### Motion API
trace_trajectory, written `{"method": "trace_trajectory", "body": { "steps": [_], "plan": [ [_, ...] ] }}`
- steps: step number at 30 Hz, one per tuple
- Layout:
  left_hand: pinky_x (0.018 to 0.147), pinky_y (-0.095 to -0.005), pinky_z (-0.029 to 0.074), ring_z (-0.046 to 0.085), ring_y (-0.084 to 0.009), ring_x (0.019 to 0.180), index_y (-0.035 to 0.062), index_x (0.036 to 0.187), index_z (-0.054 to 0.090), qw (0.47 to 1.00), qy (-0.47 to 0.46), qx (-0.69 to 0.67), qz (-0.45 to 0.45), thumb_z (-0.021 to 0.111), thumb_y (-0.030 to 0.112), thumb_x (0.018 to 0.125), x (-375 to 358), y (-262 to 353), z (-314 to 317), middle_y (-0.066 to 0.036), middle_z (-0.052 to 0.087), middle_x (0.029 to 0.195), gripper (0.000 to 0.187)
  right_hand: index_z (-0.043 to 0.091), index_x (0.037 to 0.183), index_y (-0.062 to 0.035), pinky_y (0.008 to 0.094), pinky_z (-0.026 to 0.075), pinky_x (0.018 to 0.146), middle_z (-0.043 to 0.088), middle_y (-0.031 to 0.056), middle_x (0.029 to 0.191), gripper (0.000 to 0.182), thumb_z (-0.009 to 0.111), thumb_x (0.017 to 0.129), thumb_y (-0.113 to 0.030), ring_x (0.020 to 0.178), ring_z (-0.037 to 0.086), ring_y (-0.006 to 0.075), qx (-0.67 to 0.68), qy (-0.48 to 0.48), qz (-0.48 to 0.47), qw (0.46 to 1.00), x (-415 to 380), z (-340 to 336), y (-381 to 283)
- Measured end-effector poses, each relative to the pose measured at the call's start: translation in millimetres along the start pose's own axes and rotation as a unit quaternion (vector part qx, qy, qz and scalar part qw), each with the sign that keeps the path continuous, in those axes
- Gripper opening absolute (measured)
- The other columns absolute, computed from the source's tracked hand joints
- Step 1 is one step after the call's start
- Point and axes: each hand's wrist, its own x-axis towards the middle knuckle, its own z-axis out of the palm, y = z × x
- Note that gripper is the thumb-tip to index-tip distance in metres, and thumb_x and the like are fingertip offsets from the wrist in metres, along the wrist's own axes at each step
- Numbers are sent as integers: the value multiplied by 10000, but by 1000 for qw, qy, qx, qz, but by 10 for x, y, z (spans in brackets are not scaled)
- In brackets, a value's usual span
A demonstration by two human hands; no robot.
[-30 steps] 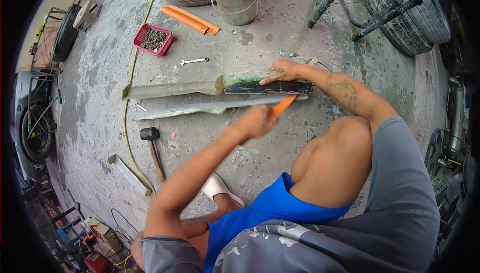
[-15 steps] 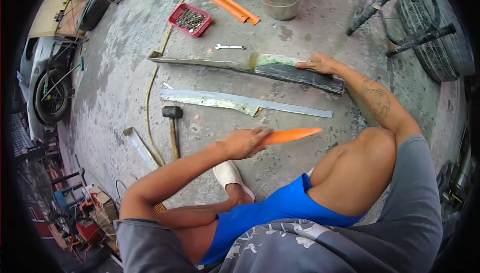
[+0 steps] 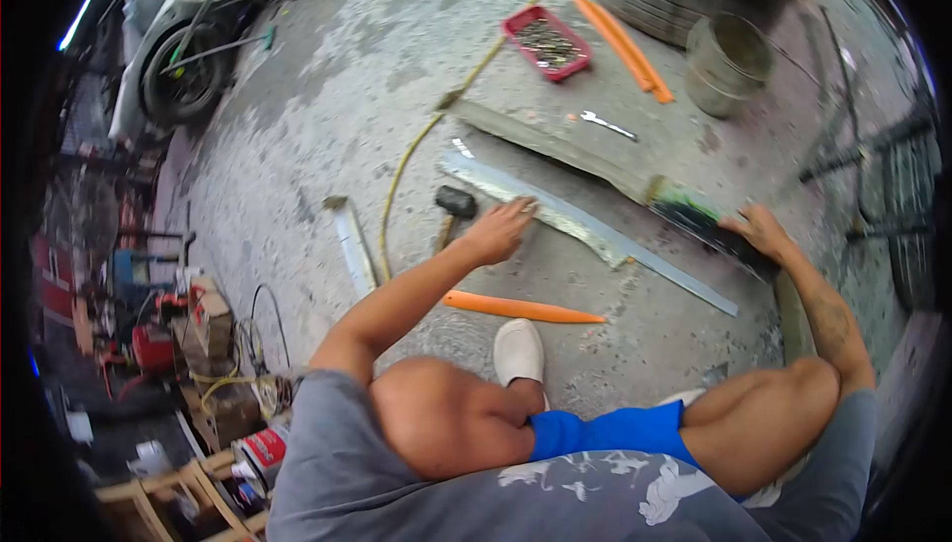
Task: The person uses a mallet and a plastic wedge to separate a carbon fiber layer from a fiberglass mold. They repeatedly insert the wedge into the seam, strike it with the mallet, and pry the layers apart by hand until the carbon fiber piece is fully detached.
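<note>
Holding our left hand (image 3: 501, 233) at the near edge of the silver strip (image 3: 592, 228), we could nick ourselves if that edge is sharp; whether the fingers pinch it, we cannot tell. Farther right, our right hand (image 3: 760, 233) lies across the long bar's (image 3: 595, 165) black end, its grasp unclear; uneven pressure could roll it. On the floor (image 3: 297, 175), the strip looks whitish and ragged, the bar dull, then green-smeared.
</note>
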Motion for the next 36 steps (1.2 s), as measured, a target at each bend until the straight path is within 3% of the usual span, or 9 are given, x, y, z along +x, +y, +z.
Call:
{"method": "trace_trajectory", "body": {
  "steps": [5, 9, 10, 13, 19, 25, 30, 33, 36],
  "plan": [
    [995, -454, 419, 483, -333, 1252, 42, 1362, 449, 999, -3, 44, 10, 530, 166, 922, 437, -187, 253, -175, 457, 1379, 465, 633, 699, 65, 486, 408, 607, 564, 296, 673, 707, 673, 817, -631, 631, 555, 432, -7, 14, 22, 1000, -121, -122, -249],
    [956, -443, 423, 506, -317, 1202, 41, 1263, 495, 998, -67, 5, -19, 581, 69, 833, 625, -107, 237, -157, 501, 1257, 439, 618, 685, 71, 447, 400, 578, 493, 234, 589, 735, 665, 822, -650, 547, 511, 255, 35, -24, 57, 997, -99, -173, -183],
    [931, -432, 427, 514, -317, 1185, 33, 1229, 499, 1000, -20, 23, -3, 586, 59, 818, 603, -117, 253, -169, 507, 1232, 421, 644, 704, 66, 408, 403, 568, 497, 144, 556, 744, 629, 852, -663, 567, 479, 166, 47, -67, 77, 994, -81, -192, -148],
    [924, -422, 423, 537, -323, 1131, 29, 1202, 491, 998, -42, 53, 13, 602, 72, 816, 604, -143, 267, -161, 523, 1182, 404, 637, 716, 44, 378, 396, 561, 493, 24, 588, 713, 571, 905, -640, 587, 472, 141, 140, -122, 112, 976, -147, -158, -189],
    [908, -506, 414, 581, -305, 1050, 84, 1014, 601, 991, -8, -80, 104, 628, 170, 887, 364, -84, 39, -110, 592, 1020, 156, 752, 931, -16, 349, 465, 790, 679, 81, 847, 770, 450, 920, -724, 815, 601, 170, 210, -129, 193, 950, -195, -65, -175],
    [894, -423, 389, 590, -253, 1000, 113, 1013, 646, 993, -14, -100, 54, 578, 186, 944, -321, -52, -636, -72, 605, 938, 121, 733, 1079, 6, 337, 483, 836, 709, 114, 957, 860, 451, 878, -781, 867, 639, 200, 299, -186, 201, 914, -176, 70, -130],
    [771, -394, 419, 559, -253, 703, 54, 703, 666, 975, 62, -122, -173, 758, 318, 846, -1525, -498, -1135, -107, 590, 685, 314, 683, 1194, 10, 351, 473, 902, 682, 137, 1127, 902, 427, 877, -795, 996, 629, 226, 345, -237, 209, 884, -111, 237, 19],
    [523, -325, 372, 449, -136, 531, -29, 705, 680, 870, 183, -236, -392, 764, 271, 848, -2636, -947, -925, -88, 540, 559, 342, 671, 1208, 6, 315, 507, 857, 702, 119, 1074, 858, 422, 909, -759, 952, 651, 189, 335, -247, 218, 883, -96, 227, 24],
    [524, -305, 361, 420, -97, 545, -38, 686, 654, 806, 231, -190, -510, 747, 311, 875, -3343, -949, -810, -40, 501, 540, 408, 658, 1229, 6, 313, 502, 877, 693, 129, 1111, 857, 430, 909, -755, 958, 652, 189, 323, -245, 232, 884, -71, 264, 50]
  ]
}}
